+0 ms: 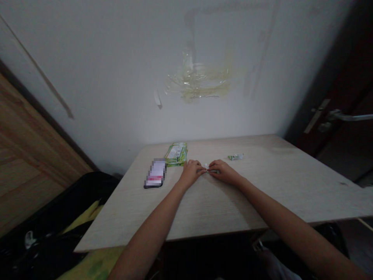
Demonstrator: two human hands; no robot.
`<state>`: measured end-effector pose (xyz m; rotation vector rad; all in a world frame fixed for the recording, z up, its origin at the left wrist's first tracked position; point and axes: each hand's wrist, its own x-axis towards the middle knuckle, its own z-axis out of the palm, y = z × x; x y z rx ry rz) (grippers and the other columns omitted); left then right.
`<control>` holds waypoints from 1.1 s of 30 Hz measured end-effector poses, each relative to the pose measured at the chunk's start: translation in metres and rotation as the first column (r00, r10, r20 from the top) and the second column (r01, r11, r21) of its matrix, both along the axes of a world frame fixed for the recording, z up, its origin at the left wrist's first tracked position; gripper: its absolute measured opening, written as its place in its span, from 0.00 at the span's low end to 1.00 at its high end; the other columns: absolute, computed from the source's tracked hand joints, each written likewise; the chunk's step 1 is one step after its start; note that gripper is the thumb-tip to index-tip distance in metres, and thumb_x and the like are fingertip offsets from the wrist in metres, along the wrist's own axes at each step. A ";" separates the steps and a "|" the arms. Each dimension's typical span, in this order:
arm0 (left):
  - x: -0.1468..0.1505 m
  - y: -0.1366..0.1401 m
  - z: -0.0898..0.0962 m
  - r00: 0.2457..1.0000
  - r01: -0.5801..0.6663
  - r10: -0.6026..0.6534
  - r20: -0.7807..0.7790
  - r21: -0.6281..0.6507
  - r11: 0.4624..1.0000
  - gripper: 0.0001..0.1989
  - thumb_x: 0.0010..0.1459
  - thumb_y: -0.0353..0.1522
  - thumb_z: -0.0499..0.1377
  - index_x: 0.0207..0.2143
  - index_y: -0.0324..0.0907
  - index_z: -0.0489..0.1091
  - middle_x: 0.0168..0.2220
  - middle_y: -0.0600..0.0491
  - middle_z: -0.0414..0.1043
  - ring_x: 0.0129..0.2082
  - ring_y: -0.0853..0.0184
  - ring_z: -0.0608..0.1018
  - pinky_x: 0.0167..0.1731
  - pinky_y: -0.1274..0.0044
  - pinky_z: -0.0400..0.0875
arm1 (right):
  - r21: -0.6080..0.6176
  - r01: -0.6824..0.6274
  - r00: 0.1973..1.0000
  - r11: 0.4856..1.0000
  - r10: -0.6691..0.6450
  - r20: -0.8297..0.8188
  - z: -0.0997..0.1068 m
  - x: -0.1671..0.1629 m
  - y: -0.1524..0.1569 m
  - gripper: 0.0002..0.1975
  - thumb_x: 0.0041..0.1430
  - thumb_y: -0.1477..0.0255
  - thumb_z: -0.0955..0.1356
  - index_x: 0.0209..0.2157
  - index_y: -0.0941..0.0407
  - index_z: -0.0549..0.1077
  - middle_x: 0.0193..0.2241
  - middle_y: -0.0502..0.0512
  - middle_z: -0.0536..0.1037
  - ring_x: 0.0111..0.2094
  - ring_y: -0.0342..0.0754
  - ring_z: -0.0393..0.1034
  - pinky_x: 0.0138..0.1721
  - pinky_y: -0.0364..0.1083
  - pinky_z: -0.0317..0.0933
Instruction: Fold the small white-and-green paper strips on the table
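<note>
Both my hands rest low over the middle of the table, close together. My left hand (pixel 191 170) is closed, its fingertips pinching one end of a small green and white wrapper (pixel 207 167). From the other side my right hand (pixel 223 171) pinches the same wrapper, part of which sticks out between the hands. Most of the wrapper is hidden by my fingers. Just behind and left of my left hand lies a stack of green and white packets (pixel 176 153). A crumpled or folded green and white wrapper (pixel 236 156) sits behind my right hand.
A phone (pixel 156 173) with a lit, blurred screen lies on the pale wooden table (pixel 210 210), left of my hands. The wall (pixel 233 120) rises behind the table. Black bags (pixel 96 182) stand at the left, and a dark door with a handle (pixel 346 116) is at the right.
</note>
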<state>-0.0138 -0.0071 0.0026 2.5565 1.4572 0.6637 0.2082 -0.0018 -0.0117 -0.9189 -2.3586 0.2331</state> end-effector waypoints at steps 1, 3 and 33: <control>0.000 0.000 0.000 1.000 -0.001 0.001 -0.003 0.002 1.000 0.12 0.62 0.42 0.59 0.40 0.51 0.81 0.42 0.51 0.77 0.47 0.60 0.70 0.49 0.68 0.60 | 0.001 -0.002 1.000 1.000 0.002 0.000 0.000 0.000 0.000 0.10 0.60 0.72 0.69 0.42 0.54 0.81 0.42 0.60 0.79 0.45 0.52 0.71 0.50 0.51 0.64; 0.000 -0.001 0.001 1.000 -0.001 0.001 -0.004 0.005 1.000 0.12 0.62 0.42 0.59 0.40 0.50 0.81 0.42 0.51 0.77 0.47 0.60 0.70 0.49 0.68 0.60 | 0.003 -0.001 1.000 1.000 0.001 -0.004 0.000 0.000 0.001 0.10 0.61 0.71 0.69 0.42 0.54 0.81 0.42 0.59 0.79 0.45 0.52 0.71 0.50 0.51 0.65; 0.003 0.000 0.000 0.998 -0.056 0.057 -0.020 0.019 0.998 0.12 0.64 0.40 0.58 0.40 0.49 0.80 0.39 0.50 0.77 0.46 0.60 0.72 0.53 0.65 0.56 | -0.039 0.226 0.971 0.973 -0.222 0.092 0.004 -0.007 0.001 0.10 0.63 0.69 0.67 0.39 0.58 0.81 0.35 0.60 0.78 0.41 0.51 0.69 0.44 0.47 0.60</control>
